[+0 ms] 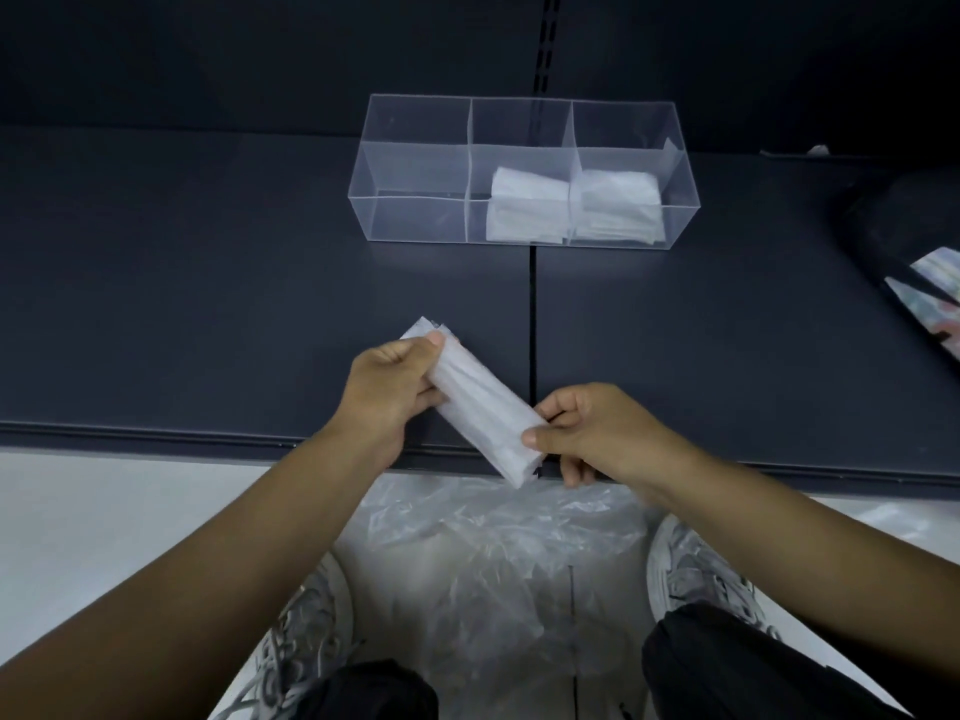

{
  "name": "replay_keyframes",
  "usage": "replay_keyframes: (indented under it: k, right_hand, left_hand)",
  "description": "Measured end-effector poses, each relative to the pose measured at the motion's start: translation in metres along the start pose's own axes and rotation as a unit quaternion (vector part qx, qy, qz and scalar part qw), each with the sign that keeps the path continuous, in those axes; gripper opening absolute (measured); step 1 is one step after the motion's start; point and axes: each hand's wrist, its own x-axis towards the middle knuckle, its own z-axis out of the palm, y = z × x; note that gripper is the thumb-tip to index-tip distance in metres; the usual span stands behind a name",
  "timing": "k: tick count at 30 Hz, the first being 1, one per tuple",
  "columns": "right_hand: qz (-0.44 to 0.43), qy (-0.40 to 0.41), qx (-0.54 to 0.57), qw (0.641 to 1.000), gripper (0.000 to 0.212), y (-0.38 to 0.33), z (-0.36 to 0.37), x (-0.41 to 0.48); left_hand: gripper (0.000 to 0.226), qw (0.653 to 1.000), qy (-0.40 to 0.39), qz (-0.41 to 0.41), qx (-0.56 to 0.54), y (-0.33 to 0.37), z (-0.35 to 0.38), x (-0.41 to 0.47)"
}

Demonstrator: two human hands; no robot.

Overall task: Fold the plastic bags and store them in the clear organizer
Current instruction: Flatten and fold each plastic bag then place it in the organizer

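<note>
A white plastic bag folded into a long narrow strip (480,405) is held slantwise just above the front of the dark shelf. My left hand (387,387) grips its upper left end; my right hand (587,426) pinches its lower right end. The clear organizer (415,215) stands further back on the shelf, with three compartments across. Its left compartment holds nothing. Folded white bags (524,207) fill the middle compartment, and more folded bags (618,210) lie in the right one.
A heap of loose clear plastic bags (498,558) lies on the pale floor between my two shoes, below the shelf's front edge (156,433). A dark bag with a printed item (914,262) rests at the shelf's right side.
</note>
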Motion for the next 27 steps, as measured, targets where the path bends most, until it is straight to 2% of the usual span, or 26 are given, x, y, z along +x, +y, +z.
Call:
replay_keyframes:
  k: [3, 6, 9, 12, 14, 15, 16, 18, 20, 21, 23, 27]
  right_hand:
    - [0.015, 0.001, 0.043, 0.999, 0.011, -0.001, -0.002, 0.001]
    - [0.018, 0.022, 0.072, 0.997, 0.009, 0.001, -0.003, 0.002]
    - [0.021, 0.043, 0.065, 0.997, 0.008, 0.002, -0.002, 0.003]
    - [0.032, 0.050, 0.053, 0.997, 0.008, 0.000, -0.001, 0.004]
    - [0.041, 0.046, 0.051, 0.997, 0.009, -0.001, -0.002, 0.005]
    - [0.045, 0.043, 0.049, 0.997, 0.009, -0.001, -0.002, 0.005]
    - [0.049, 0.040, 0.047, 0.997, 0.009, -0.001, -0.003, 0.006]
    - [0.054, 0.039, 0.045, 0.997, 0.009, -0.003, -0.003, 0.006]
    - [0.058, 0.041, 0.049, 0.996, 0.009, -0.005, -0.003, 0.006]
    - [0.063, 0.041, 0.053, 0.996, 0.009, -0.006, -0.003, 0.005]
    - [0.083, 0.031, 0.072, 0.993, 0.010, -0.009, -0.003, 0.002]
    - [0.116, -0.032, 0.193, 0.974, 0.021, -0.019, -0.011, -0.012]
  left_hand:
    - [0.022, 0.998, 0.038, 0.024, 0.035, 0.002, -0.003, 0.012]
    - [0.029, 0.997, 0.043, 0.043, 0.051, 0.003, -0.003, 0.020]
    - [0.021, 0.987, 0.061, 0.087, 0.118, 0.006, -0.006, 0.027]
    - [0.016, 0.967, 0.115, 0.139, 0.177, 0.014, -0.017, 0.036]
    - [0.012, 0.938, 0.162, 0.219, 0.214, 0.020, -0.025, 0.031]
    - [0.013, 0.899, 0.182, 0.294, 0.267, 0.019, -0.027, 0.023]
    - [0.015, 0.849, 0.175, 0.374, 0.329, 0.016, -0.025, 0.013]
    - [0.023, 0.770, 0.054, 0.481, 0.416, -0.004, -0.015, -0.014]
    - [0.048, 0.717, -0.096, 0.491, 0.486, -0.029, -0.006, -0.039]
    - [0.062, 0.700, -0.140, 0.477, 0.513, -0.039, -0.005, -0.046]
    - [0.074, 0.685, -0.151, 0.467, 0.538, -0.053, -0.006, -0.051]
    - [0.042, 0.703, -0.088, 0.503, 0.495, -0.053, -0.004, -0.047]
